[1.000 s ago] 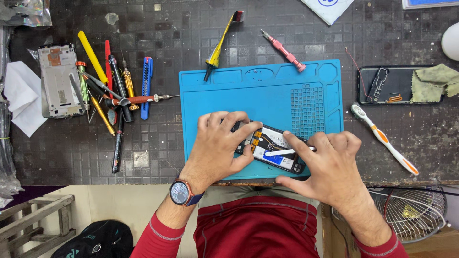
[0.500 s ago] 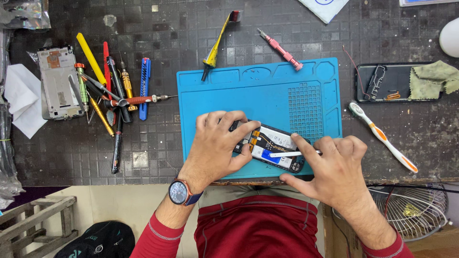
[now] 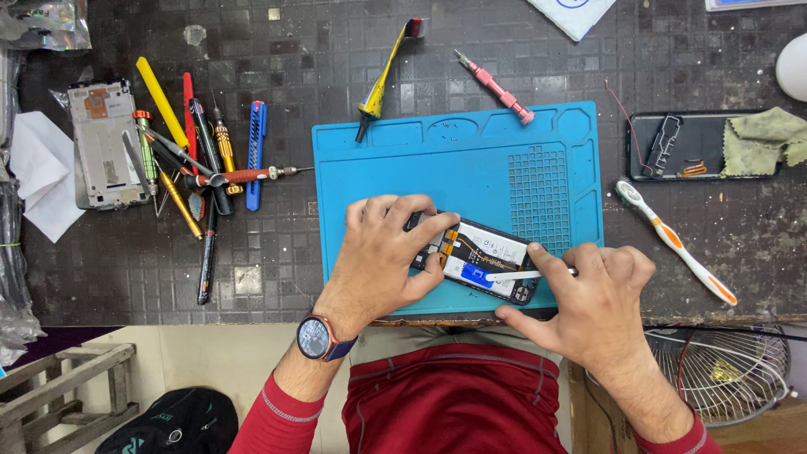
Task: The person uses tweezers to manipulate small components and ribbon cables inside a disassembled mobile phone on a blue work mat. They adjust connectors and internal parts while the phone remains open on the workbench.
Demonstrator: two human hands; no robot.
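Observation:
An opened phone, back cover off with its battery and flex cables showing, lies on a blue work mat. My left hand presses down on the phone's left end, fingers curled over its edge. My right hand holds a thin white prying tool, its tip resting on the lower part of the battery. A watch sits on my left wrist.
Several screwdrivers, tweezers and a blue cutter lie left of the mat beside a bare phone frame. A brush and a pink screwdriver lie behind it. At the right are a toothbrush, a black phone and a green cloth.
The phone and both hands stay in about the same place on the mat. The white tool's tip has shifted slightly along the battery.

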